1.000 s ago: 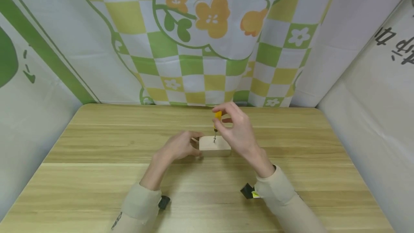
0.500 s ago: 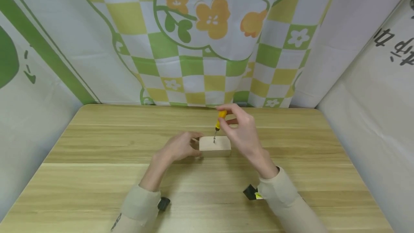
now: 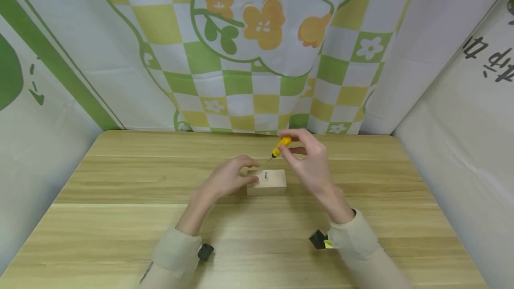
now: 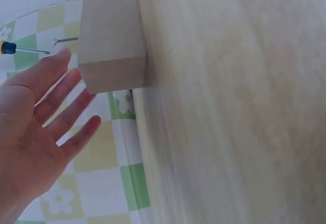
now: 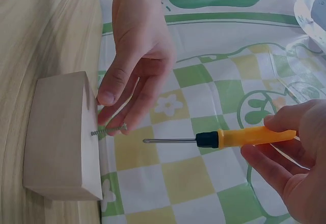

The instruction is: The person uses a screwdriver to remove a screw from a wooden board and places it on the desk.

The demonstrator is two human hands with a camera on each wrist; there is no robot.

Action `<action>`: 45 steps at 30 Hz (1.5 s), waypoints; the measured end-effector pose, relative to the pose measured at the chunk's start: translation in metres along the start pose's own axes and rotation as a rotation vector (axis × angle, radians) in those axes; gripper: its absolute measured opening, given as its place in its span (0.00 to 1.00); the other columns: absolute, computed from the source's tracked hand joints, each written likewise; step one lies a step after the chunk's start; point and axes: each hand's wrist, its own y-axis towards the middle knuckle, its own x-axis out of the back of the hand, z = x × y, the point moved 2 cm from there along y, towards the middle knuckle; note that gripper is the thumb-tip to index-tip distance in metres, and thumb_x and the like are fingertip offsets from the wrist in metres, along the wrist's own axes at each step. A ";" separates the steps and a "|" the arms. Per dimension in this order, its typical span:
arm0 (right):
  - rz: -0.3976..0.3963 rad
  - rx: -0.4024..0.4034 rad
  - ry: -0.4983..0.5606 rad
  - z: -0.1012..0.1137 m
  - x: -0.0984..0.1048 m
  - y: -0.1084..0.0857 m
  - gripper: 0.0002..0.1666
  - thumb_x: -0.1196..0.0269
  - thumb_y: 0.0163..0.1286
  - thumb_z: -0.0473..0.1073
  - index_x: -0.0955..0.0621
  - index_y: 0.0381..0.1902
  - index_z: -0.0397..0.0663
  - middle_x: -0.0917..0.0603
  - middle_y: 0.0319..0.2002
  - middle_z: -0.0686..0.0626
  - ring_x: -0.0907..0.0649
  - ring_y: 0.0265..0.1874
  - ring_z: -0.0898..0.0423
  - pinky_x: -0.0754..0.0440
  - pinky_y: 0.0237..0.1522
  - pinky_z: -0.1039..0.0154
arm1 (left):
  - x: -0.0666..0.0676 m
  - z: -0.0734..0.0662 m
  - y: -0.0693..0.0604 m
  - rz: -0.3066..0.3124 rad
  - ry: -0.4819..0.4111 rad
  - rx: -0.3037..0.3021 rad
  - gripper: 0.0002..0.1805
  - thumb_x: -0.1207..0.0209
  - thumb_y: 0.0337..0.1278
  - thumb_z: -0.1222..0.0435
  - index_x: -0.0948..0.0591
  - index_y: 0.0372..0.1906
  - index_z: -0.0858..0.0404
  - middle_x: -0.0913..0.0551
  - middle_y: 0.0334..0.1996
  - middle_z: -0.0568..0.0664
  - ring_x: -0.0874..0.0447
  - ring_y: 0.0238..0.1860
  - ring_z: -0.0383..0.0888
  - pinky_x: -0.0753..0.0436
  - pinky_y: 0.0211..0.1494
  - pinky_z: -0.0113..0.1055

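A pale wooden block [image 3: 267,190] lies on the table, and a screw [image 5: 109,131] stands up out of its top face with much of its thread exposed. My right hand [image 3: 315,164] pinches the yellow handle of a screwdriver [image 5: 232,138] between thumb and fingers. Its tip points down toward the screw head, with a gap between them. My left hand [image 3: 230,177] hovers at the block's left end, fingers loosely extended and holding nothing. In the right wrist view its fingertips are close to the screw; whether they touch the block I cannot tell.
The wood-grain table [image 3: 132,231] spreads around the block on every side. Behind it hangs a green and yellow checked curtain [image 3: 241,84]. White sheets [image 3: 462,115] flank the table. Dark wrist cameras [image 3: 318,239] stick out from the cuffs.
The screwdriver has come off the screw head, as my right hand moved right and tilted it. My left hand has let go of the block's left end and risen toward the screw.
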 end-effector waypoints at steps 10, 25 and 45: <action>-0.035 -0.028 -0.029 -0.011 0.012 -0.010 0.15 0.29 0.59 0.29 0.16 0.45 0.38 0.14 0.43 0.43 0.13 0.41 0.50 0.12 0.39 0.65 | -0.008 -0.009 0.005 -0.042 0.002 -0.127 0.14 0.35 0.62 0.62 0.14 0.52 0.58 0.13 0.49 0.46 0.15 0.53 0.46 0.18 0.60 0.46; -0.042 -0.061 -0.057 -0.028 0.028 -0.026 0.14 0.28 0.55 0.27 0.15 0.40 0.37 0.14 0.39 0.45 0.15 0.39 0.52 0.13 0.39 0.71 | -0.014 -0.011 0.010 -0.044 -0.019 -0.041 0.06 0.34 0.60 0.61 0.12 0.41 0.55 0.11 0.42 0.44 0.12 0.47 0.44 0.15 0.54 0.40; 0.000 -0.051 -0.176 -0.048 0.039 -0.048 0.13 0.26 0.52 0.27 0.18 0.33 0.38 0.15 0.35 0.46 0.14 0.35 0.52 0.12 0.36 0.67 | -0.020 -0.017 0.010 -0.095 0.003 -0.028 0.05 0.33 0.59 0.60 0.12 0.38 0.56 0.10 0.39 0.45 0.11 0.43 0.42 0.14 0.49 0.39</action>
